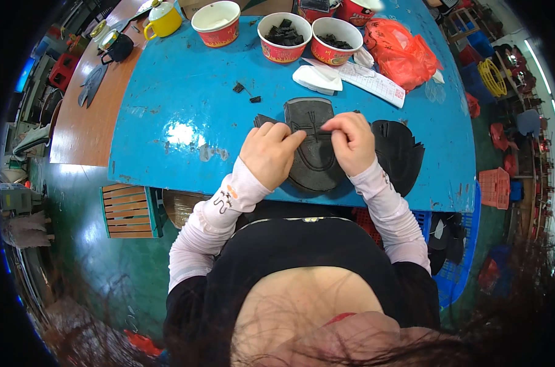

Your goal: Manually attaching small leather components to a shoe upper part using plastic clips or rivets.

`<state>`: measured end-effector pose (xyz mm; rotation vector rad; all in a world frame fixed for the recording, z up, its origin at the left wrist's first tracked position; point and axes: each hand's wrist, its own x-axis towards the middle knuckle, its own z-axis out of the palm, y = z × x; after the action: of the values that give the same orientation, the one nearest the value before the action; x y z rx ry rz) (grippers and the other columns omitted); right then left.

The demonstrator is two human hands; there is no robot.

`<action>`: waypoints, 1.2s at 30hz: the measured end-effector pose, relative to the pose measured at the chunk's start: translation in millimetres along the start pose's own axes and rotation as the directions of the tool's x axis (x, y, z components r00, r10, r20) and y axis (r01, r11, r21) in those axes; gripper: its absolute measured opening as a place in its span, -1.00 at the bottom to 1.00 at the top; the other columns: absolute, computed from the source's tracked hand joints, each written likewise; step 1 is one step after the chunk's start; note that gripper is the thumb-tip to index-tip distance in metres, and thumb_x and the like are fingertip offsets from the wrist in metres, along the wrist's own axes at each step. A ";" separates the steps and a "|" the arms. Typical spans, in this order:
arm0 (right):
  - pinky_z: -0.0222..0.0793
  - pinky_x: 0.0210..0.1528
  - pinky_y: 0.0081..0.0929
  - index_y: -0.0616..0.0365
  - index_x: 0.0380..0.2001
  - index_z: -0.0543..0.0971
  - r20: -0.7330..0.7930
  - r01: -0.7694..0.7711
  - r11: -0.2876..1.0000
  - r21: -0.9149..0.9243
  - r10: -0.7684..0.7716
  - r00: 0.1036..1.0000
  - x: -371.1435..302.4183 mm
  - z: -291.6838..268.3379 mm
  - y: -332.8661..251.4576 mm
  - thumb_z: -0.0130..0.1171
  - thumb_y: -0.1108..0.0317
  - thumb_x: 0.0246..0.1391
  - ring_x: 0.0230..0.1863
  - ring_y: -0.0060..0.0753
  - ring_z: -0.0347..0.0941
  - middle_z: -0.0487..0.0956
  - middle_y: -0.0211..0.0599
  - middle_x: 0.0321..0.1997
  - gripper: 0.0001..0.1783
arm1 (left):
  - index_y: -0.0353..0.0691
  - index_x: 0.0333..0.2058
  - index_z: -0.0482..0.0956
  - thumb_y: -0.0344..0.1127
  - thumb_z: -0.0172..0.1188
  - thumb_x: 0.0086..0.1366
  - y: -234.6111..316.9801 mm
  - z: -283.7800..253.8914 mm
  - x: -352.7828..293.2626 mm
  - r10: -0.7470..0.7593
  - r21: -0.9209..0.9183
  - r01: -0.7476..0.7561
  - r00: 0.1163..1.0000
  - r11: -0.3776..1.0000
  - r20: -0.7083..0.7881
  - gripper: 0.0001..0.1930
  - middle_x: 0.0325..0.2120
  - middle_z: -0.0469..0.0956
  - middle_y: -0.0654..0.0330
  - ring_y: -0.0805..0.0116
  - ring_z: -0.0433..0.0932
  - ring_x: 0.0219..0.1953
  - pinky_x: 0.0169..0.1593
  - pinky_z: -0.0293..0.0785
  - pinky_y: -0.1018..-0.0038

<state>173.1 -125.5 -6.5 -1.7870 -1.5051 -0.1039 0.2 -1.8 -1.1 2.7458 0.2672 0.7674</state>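
Note:
A dark grey, shoe-shaped piece (314, 168) lies near the table's front edge, with a curved seam or groove and thin, cord-like lines across its middle. My left hand (269, 153) is closed at its left side, fingertips on the thin lines. Opposite it, my right hand (353, 144) is closed, thumb and index finger drawn together at the right end of those lines. What lies between the fingertips is too small to make out. To the right, partly behind my right wrist, is a stack of black shoe-shaped pieces (399, 153). More dark edges show behind my left hand.
The blue table (179, 104) holds paper bowls at its far side, two with small black pieces (285, 37). Right of them lie a red plastic bag (399, 52), a printed paper strip (372, 82) and white tissue (317, 79). A yellow mug (163, 21) stands far left.

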 end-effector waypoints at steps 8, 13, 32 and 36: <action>0.41 -0.16 -0.48 0.23 -0.35 0.51 -0.406 -0.245 0.923 0.296 0.354 0.843 -37.6 -5.3 36.7 0.05 0.63 0.07 -0.28 -0.33 0.49 0.56 -0.20 -0.26 -0.89 | -0.26 -0.28 0.61 -0.46 0.35 0.10 -59.6 -8.4 -35.9 -0.497 -0.350 0.407 0.839 0.843 -0.222 -0.81 -0.35 0.57 0.08 0.17 0.55 -0.36 -0.27 0.49 0.37; 0.40 -0.14 -0.46 0.23 -0.35 0.51 -0.466 -0.202 0.947 0.249 0.300 0.833 -48.2 10.0 48.0 0.04 0.66 0.02 -0.25 -0.29 0.49 0.56 -0.18 -0.26 -0.86 | -0.20 -0.26 0.66 -0.34 0.31 0.12 -75.6 7.8 -39.7 -0.221 -0.059 0.217 0.971 0.974 -0.086 -0.81 -0.33 0.57 0.08 0.05 0.51 -0.28 -0.18 0.45 0.24; 0.35 -0.18 -0.30 0.16 -0.34 0.52 -0.494 -0.109 0.987 0.122 0.155 0.856 -40.9 -4.3 27.5 0.12 0.61 -0.04 -0.29 -0.10 0.45 0.56 -0.19 -0.29 -0.84 | -0.27 -0.27 0.57 -0.52 0.17 0.22 -75.4 -1.8 10.5 -0.310 -0.391 0.205 0.923 0.897 -0.228 -0.89 -0.34 0.55 0.08 0.15 0.55 -0.30 -0.23 0.47 0.38; 0.40 -0.12 -0.52 0.22 -0.19 0.52 -0.264 -0.013 0.955 0.298 0.095 0.960 -26.1 -28.8 -32.7 0.14 0.58 0.05 -0.23 -0.37 0.50 0.56 -0.19 -0.20 -0.78 | -0.28 -0.28 0.58 -0.61 0.24 0.11 -1.7 -25.6 0.5 -0.189 -0.684 0.089 0.979 0.724 -0.073 -0.82 -0.31 0.54 0.14 0.35 0.54 -0.28 -0.23 0.46 0.49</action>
<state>148.8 -163.9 16.2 -1.5046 -1.2018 -0.0923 -13.1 5.4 19.6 1.9544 0.1699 0.8135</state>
